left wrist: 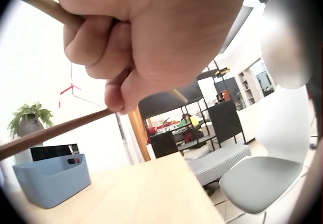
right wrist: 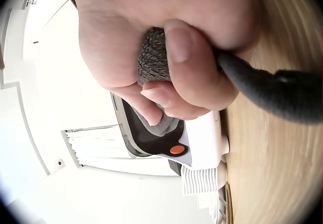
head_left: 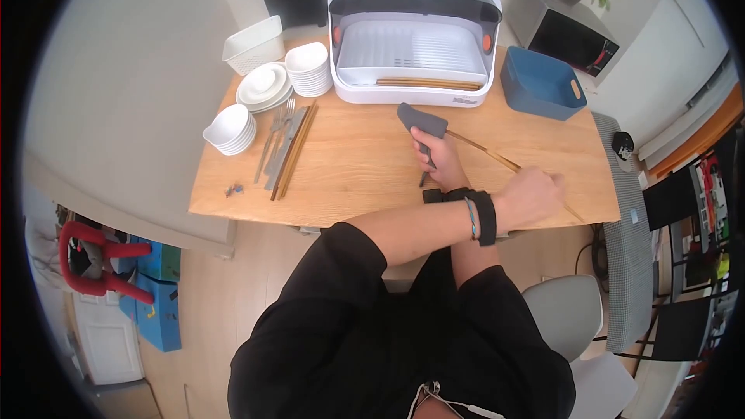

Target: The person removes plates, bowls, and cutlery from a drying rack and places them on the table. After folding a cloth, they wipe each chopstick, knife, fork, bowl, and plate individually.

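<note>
My left hand (head_left: 531,198), crossed over to the right, grips a pair of brown chopsticks (head_left: 485,149), their lower ends showing past the hand over the table. Two separate sticks show in the left wrist view, one chopstick (left wrist: 55,133) running low to the left. In my right hand (head_left: 438,157) a dark grey cloth (head_left: 423,121) is bunched between thumb and fingers, with the chopsticks' far ends right at its edge. Up close, the right wrist view shows the cloth's rough pile (right wrist: 154,57) and a dark strip hanging from the grip.
A white dish dryer (head_left: 415,93) with its lid up stands at the back, chopsticks (head_left: 431,84) lying inside. Stacked bowls (head_left: 309,70), plates (head_left: 260,91) and cutlery (head_left: 283,140) occupy the left. At right are a blue bin (head_left: 543,85) and a grey chair (head_left: 566,314).
</note>
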A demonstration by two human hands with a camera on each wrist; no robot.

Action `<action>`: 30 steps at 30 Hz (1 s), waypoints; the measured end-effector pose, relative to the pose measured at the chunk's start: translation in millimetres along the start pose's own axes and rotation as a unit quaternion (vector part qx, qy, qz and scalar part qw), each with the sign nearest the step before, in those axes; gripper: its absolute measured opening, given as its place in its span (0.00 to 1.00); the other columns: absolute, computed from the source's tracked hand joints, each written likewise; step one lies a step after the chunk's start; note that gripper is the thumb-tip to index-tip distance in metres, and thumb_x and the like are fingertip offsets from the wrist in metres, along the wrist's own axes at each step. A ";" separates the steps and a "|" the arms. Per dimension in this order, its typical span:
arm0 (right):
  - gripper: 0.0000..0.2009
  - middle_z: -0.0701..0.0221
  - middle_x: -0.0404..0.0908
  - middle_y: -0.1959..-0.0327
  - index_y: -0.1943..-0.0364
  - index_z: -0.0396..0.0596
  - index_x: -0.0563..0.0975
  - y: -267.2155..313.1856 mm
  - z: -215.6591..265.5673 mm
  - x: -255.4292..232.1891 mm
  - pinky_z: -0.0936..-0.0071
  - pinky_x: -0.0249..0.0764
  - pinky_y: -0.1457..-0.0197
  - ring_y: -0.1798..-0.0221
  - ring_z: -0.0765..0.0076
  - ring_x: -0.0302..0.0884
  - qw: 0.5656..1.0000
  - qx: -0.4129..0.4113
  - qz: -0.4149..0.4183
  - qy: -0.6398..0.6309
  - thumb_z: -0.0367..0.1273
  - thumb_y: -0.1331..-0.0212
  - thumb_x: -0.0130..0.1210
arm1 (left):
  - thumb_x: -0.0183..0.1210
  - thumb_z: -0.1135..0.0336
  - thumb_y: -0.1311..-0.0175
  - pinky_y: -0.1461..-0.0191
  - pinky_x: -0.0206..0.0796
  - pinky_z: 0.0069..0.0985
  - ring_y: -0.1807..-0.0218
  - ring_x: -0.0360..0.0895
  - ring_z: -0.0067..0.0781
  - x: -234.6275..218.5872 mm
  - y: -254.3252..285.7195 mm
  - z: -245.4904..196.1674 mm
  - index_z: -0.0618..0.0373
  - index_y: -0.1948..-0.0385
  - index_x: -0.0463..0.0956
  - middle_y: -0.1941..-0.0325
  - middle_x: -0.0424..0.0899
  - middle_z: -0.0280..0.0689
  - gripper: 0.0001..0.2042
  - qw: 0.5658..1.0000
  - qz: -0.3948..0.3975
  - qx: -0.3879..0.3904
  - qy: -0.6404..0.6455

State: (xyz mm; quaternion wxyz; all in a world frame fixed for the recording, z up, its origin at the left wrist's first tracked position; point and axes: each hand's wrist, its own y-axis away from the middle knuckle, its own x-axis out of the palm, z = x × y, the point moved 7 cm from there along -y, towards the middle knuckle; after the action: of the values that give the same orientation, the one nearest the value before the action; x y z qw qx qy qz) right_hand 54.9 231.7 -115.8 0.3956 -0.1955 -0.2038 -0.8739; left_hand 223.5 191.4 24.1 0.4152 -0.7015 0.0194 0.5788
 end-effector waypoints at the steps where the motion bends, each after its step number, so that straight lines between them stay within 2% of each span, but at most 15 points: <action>1: 0.10 0.76 0.71 0.79 0.70 0.48 0.71 0.6 0.7 0.7 0.85 0.49 0.89 0.86 0.85 0.61 1.000 -0.003 0.000 0.002 0.35 0.39 0.60 | 0.57 0.70 0.51 0.80 0.69 0.31 0.80 0.79 0.33 -11.7 -6.6 -14.1 0.61 0.78 0.77 0.77 0.77 0.40 0.05 1.000 -0.001 0.002 0.001; 3: 0.10 0.76 0.71 0.80 0.71 0.48 0.71 3.6 3.0 3.2 0.84 0.49 0.89 0.87 0.84 0.61 1.000 -0.007 -0.009 0.007 0.35 0.39 0.60 | 0.57 0.68 0.50 0.81 0.69 0.33 0.80 0.79 0.33 -48.7 -16.9 -38.0 0.60 0.75 0.74 0.76 0.76 0.40 0.06 0.992 -0.115 0.014 0.057; 5: 0.10 0.76 0.70 0.81 0.72 0.48 0.71 1.3 4.5 -3.4 0.83 0.49 0.90 0.88 0.84 0.60 1.000 -0.014 -0.016 0.012 0.35 0.40 0.60 | 0.56 0.67 0.48 0.80 0.69 0.34 0.80 0.79 0.36 -63.9 -21.0 -21.5 0.60 0.73 0.72 0.77 0.76 0.40 0.07 0.991 -0.125 -0.024 0.050; 8: 0.07 0.76 0.72 0.78 0.67 0.48 0.73 -1.5 -9.7 -8.9 0.85 0.49 0.90 0.86 0.85 0.61 0.999 0.030 0.004 -0.037 0.33 0.39 0.59 | 0.53 0.64 0.40 0.77 0.69 0.40 0.80 0.78 0.47 -71.6 -12.2 58.5 0.59 0.67 0.70 0.79 0.76 0.44 0.08 0.977 -0.120 -0.169 0.053; 9: 0.07 0.76 0.72 0.78 0.63 0.48 0.74 1.4 -12.5 -6.0 0.85 0.49 0.90 0.86 0.85 0.61 0.988 0.017 -0.074 -0.137 0.33 0.38 0.59 | 0.51 0.64 0.36 0.73 0.69 0.44 0.77 0.76 0.55 -93.8 -1.0 91.7 0.58 0.64 0.70 0.80 0.77 0.47 0.07 0.950 -0.130 -0.245 0.145; 10: 0.08 0.76 0.72 0.77 0.60 0.47 0.74 4.5 -15.1 -8.2 0.85 0.49 0.90 0.86 0.85 0.60 0.960 0.003 -0.150 -0.235 0.33 0.38 0.58 | 0.52 0.66 0.35 0.71 0.69 0.44 0.75 0.77 0.57 -101.6 16.7 126.0 0.58 0.62 0.72 0.78 0.78 0.50 0.07 0.937 -0.188 -0.262 0.132; 11: 0.11 0.75 0.73 0.77 0.54 0.46 0.74 -10.7 -17.6 -24.0 0.85 0.49 0.90 0.87 0.85 0.60 0.991 -0.041 -0.010 -0.126 0.33 0.38 0.58 | 0.54 0.66 0.34 0.69 0.70 0.41 0.71 0.80 0.53 -115.9 38.6 152.3 0.58 0.60 0.73 0.74 0.82 0.48 0.07 0.916 -0.236 -0.306 0.103; 13: 0.10 0.75 0.73 0.77 0.57 0.46 0.73 0.3 -5.9 -6.6 0.86 0.48 0.90 0.87 0.85 0.60 0.996 0.032 0.008 -0.084 0.33 0.38 0.59 | 0.53 0.64 0.32 0.66 0.72 0.30 0.69 0.84 0.34 -124.7 89.8 216.8 0.61 0.61 0.75 0.67 0.87 0.42 0.09 0.844 -0.287 -0.430 0.144; 15: 0.09 0.75 0.72 0.79 0.64 0.47 0.72 4.3 -0.4 -0.5 0.86 0.47 0.90 0.87 0.85 0.60 0.997 0.029 0.007 -0.076 0.34 0.39 0.59 | 0.52 0.65 0.32 0.63 0.71 0.25 0.69 0.82 0.29 -134.0 140.8 255.9 0.64 0.63 0.74 0.66 0.88 0.41 0.10 0.784 -0.395 -0.451 0.162; 17: 0.10 0.76 0.72 0.80 0.70 0.48 0.71 4.3 0.5 1.2 0.86 0.47 0.90 0.87 0.85 0.60 0.997 0.029 0.007 -0.065 0.34 0.40 0.60 | 0.52 0.64 0.33 0.59 0.70 0.23 0.66 0.82 0.28 -120.8 187.8 295.6 0.67 0.62 0.74 0.66 0.88 0.40 0.12 0.766 -0.413 -0.467 0.156; 21: 0.10 0.75 0.71 0.80 0.70 0.49 0.70 2.3 -0.4 2.2 0.85 0.47 0.90 0.87 0.85 0.60 0.998 0.026 0.012 -0.064 0.34 0.40 0.61 | 0.53 0.66 0.34 0.56 0.70 0.24 0.61 0.83 0.29 -83.4 229.1 316.5 0.67 0.61 0.76 0.66 0.88 0.41 0.11 0.707 -0.407 -0.536 0.216; 24: 0.10 0.75 0.72 0.80 0.69 0.49 0.70 0.7 -2.4 -0.5 0.85 0.47 0.90 0.87 0.85 0.60 0.997 0.028 0.012 -0.065 0.34 0.40 0.61 | 0.55 0.64 0.40 0.55 0.73 0.36 0.59 0.83 0.44 -65.6 213.8 306.7 0.60 0.67 0.81 0.68 0.86 0.47 0.10 0.775 -0.221 -0.578 0.126; 25: 0.10 0.75 0.72 0.80 0.68 0.49 0.70 0.4 -3.2 -1.4 0.85 0.47 0.90 0.87 0.85 0.60 0.997 0.030 0.015 -0.069 0.34 0.40 0.61 | 0.55 0.64 0.40 0.55 0.73 0.36 0.59 0.83 0.44 -59.4 211.2 306.4 0.60 0.67 0.81 0.68 0.86 0.47 0.10 0.774 -0.223 -0.579 0.127; 27: 0.10 0.75 0.72 0.80 0.68 0.49 0.70 -1.1 -3.9 -3.6 0.85 0.47 0.90 0.87 0.85 0.60 0.997 0.029 0.012 -0.065 0.34 0.40 0.61 | 0.54 0.65 0.39 0.54 0.73 0.41 0.59 0.82 0.49 -52.9 198.6 305.5 0.60 0.67 0.81 0.65 0.85 0.48 0.10 0.821 -0.107 -0.560 -0.045; 30: 0.10 0.75 0.72 0.79 0.68 0.50 0.70 2.0 -2.0 -2.5 0.86 0.47 0.91 0.87 0.85 0.60 0.997 0.028 0.008 -0.073 0.34 0.40 0.61 | 0.55 0.65 0.39 0.55 0.73 0.46 0.60 0.81 0.54 -55.4 198.4 303.4 0.61 0.63 0.80 0.63 0.81 0.50 0.11 0.826 -0.051 -0.550 -0.110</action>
State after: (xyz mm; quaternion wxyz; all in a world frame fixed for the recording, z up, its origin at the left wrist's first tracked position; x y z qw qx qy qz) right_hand 57.6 231.0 -118.3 0.3924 -0.2492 -0.2550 -0.8479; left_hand -137.1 220.0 -36.6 -0.0112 -0.7454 -0.3833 0.5452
